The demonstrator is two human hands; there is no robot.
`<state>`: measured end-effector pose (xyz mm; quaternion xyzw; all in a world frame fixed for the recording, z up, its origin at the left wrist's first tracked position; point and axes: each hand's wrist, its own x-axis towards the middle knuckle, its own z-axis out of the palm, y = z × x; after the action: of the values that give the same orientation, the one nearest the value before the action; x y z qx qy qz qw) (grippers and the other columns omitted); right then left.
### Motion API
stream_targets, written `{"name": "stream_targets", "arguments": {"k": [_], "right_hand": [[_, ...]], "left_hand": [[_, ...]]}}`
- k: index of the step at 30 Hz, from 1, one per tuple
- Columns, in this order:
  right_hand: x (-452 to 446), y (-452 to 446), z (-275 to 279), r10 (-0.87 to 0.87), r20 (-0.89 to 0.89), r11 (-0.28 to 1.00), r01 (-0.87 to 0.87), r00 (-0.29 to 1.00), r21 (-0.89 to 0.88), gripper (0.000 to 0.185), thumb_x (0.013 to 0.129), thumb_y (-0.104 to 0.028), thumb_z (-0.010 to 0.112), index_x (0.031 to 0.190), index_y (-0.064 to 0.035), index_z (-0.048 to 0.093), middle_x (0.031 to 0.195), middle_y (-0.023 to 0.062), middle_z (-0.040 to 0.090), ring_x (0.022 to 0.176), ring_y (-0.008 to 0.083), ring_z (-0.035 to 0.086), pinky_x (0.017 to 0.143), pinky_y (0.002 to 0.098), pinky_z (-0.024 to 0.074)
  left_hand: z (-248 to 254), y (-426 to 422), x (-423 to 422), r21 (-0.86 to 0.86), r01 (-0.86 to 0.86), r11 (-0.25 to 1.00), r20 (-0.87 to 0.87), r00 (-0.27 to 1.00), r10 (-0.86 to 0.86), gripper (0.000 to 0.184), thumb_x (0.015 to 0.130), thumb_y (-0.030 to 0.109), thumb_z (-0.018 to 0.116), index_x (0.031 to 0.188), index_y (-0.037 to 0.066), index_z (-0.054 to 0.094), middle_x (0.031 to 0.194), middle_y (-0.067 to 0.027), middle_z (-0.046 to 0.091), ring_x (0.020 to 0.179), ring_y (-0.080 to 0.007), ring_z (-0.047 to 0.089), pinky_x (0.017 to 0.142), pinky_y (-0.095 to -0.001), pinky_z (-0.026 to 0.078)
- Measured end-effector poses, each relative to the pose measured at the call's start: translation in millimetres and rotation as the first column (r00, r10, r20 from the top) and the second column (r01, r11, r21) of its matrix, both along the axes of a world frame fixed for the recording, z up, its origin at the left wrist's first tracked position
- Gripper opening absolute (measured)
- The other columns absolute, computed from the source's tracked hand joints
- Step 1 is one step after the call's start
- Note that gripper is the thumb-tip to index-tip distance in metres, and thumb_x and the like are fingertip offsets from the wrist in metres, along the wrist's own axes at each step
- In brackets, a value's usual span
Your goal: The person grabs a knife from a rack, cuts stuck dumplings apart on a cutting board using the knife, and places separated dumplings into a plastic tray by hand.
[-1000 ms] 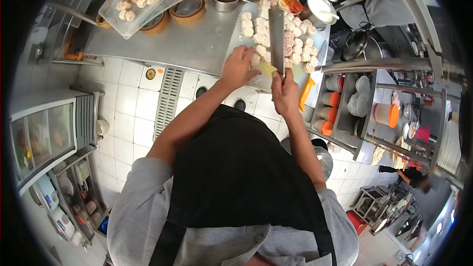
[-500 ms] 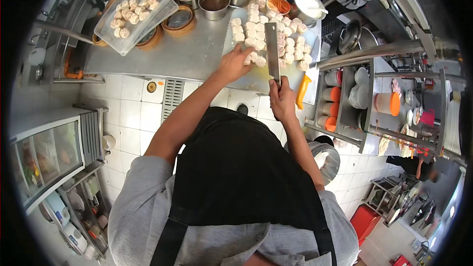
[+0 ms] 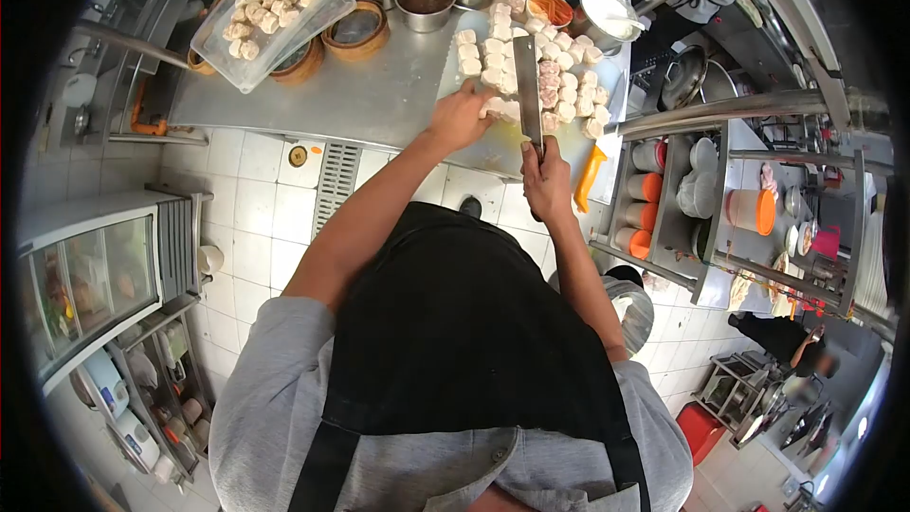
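My right hand (image 3: 547, 180) is wrapped round the handle of a cleaver (image 3: 528, 90), whose long blade points away from me over the cutting board (image 3: 453, 154). Rows of pale dumplings (image 3: 498, 59) cover the far part of the board on both sides of the blade. Left of the blade, my left hand (image 3: 462, 118) has its fingertips against the near dumplings (image 3: 501, 109), which lie between it and the cleaver. Whether its fingers grip one is hidden. A yellow-handled tool (image 3: 590, 177) rests at the board's right.
A clear plastic tray (image 3: 272, 14) of dumplings stands at the back left beside round wooden steamers (image 3: 356, 28). Metal bowls of sauce (image 3: 426, 2) line the back. A steel rail (image 3: 720, 114) and shelves with orange-lidded tubs (image 3: 646, 187) are at the right. Another person (image 3: 773, 336) stands far right.
My left hand has moved right towards the cleaver, and the near dumplings are now pushed closer to the blade. The cleaver remains in my right hand. The camera view has shifted slightly.
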<state>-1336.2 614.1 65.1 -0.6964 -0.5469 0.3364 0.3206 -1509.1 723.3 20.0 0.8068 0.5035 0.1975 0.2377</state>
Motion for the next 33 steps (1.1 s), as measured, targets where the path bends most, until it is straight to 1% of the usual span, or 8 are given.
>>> {"name": "stream_targets", "arguments": {"k": [1,7,16,21,26,28,31,33], "right_hand": [[-1.1,-0.1,3.2,-0.013,-0.027,0.999,0.012,1.000,-0.053,0.026,0.100,-0.023,0.057,0.105,0.0014,0.050,0.069,0.0237,0.063,0.064,0.0432,0.062,0.059,0.0472,0.0473],[-16.5,-2.4,6.1,0.117,0.052,0.993,-0.118,0.992,0.018,0.025,0.099,-0.021,0.057,0.109,0.0014,0.050,0.075,0.0267,0.064,0.072,0.0471,0.064,0.063,0.0478,0.0499],[-39.1,8.3,28.4,0.162,-0.008,0.973,-0.158,0.987,0.167,0.023,0.098,-0.017,0.058,0.108,0.0012,0.049,0.072,0.0246,0.064,0.068,0.0456,0.064,0.061,0.0498,0.0491],[-31.8,11.1,-43.7,0.235,0.140,0.964,-0.249,0.962,0.091,0.022,0.098,-0.017,0.058,0.103,0.0012,0.047,0.070,0.0263,0.063,0.067,0.0483,0.062,0.059,0.0531,0.0478],[-34.1,10.6,-17.0,0.198,0.087,0.971,-0.208,0.976,0.117,0.024,0.098,-0.019,0.058,0.103,0.0017,0.047,0.071,0.0269,0.063,0.068,0.0487,0.062,0.059,0.0535,0.0476],[-32.7,-0.1,-2.8,0.176,0.059,0.982,-0.180,0.983,0.065,0.022,0.100,-0.019,0.056,0.106,0.0008,0.050,0.072,0.0253,0.063,0.066,0.0450,0.063,0.059,0.0485,0.0471],[-31.4,-3.0,14.2,0.172,0.042,0.980,-0.175,0.984,0.096,0.023,0.100,-0.019,0.056,0.104,0.0015,0.048,0.074,0.0264,0.064,0.069,0.0476,0.063,0.060,0.0521,0.0479],[-31.7,0.5,0.7,0.170,0.021,0.982,-0.171,0.985,0.083,0.023,0.099,-0.020,0.057,0.102,0.0017,0.048,0.074,0.0270,0.065,0.069,0.0483,0.063,0.060,0.0527,0.0482]], "left_hand": [[-0.5,-3.0,-2.5,0.003,-0.003,1.000,0.017,1.000,0.003,0.043,0.083,0.027,0.073,0.122,0.014,0.061,0.101,-0.0167,0.058,0.090,-0.0379,0.065,0.078,-0.0469,0.053],[-5.0,-37.4,-30.9,0.015,-0.120,0.993,0.123,0.985,0.118,0.031,0.084,0.022,0.072,0.111,0.011,0.061,0.100,-0.0160,0.057,0.085,-0.0389,0.065,0.073,-0.0483,0.053],[-5.7,-46.2,-29.4,-0.054,-0.193,0.980,0.140,0.970,0.199,0.033,0.085,0.024,0.072,0.111,0.006,0.061,0.100,-0.0136,0.057,0.086,-0.0368,0.064,0.076,-0.0461,0.052],[-9.5,-49.4,-26.3,-0.001,-0.204,0.979,0.157,0.967,0.201,0.032,0.083,0.022,0.073,0.109,0.008,0.060,0.101,-0.0142,0.057,0.085,-0.0370,0.065,0.074,-0.0465,0.054],[-0.2,-39.9,-27.3,0.025,-0.190,0.981,0.193,0.964,0.182,0.034,0.082,0.020,0.073,0.110,0.006,0.060,0.101,-0.0151,0.057,0.087,-0.0384,0.064,0.074,-0.0470,0.053],[7.9,-46.3,-24.9,0.047,-0.164,0.985,0.275,0.950,0.145,0.035,0.082,0.019,0.072,0.111,0.006,0.059,0.102,-0.0159,0.056,0.085,-0.0393,0.063,0.073,-0.0477,0.052],[29.1,-49.0,-23.4,0.090,-0.169,0.982,0.298,0.945,0.135,0.034,0.083,0.018,0.071,0.111,0.005,0.058,0.104,-0.0166,0.055,0.086,-0.0399,0.063,0.073,-0.0484,0.052],[21.5,-49.5,-26.1,0.039,-0.149,0.988,0.225,0.965,0.136,0.033,0.083,0.018,0.071,0.110,0.005,0.057,0.104,-0.0169,0.056,0.086,-0.0401,0.063,0.073,-0.0486,0.052]]}}
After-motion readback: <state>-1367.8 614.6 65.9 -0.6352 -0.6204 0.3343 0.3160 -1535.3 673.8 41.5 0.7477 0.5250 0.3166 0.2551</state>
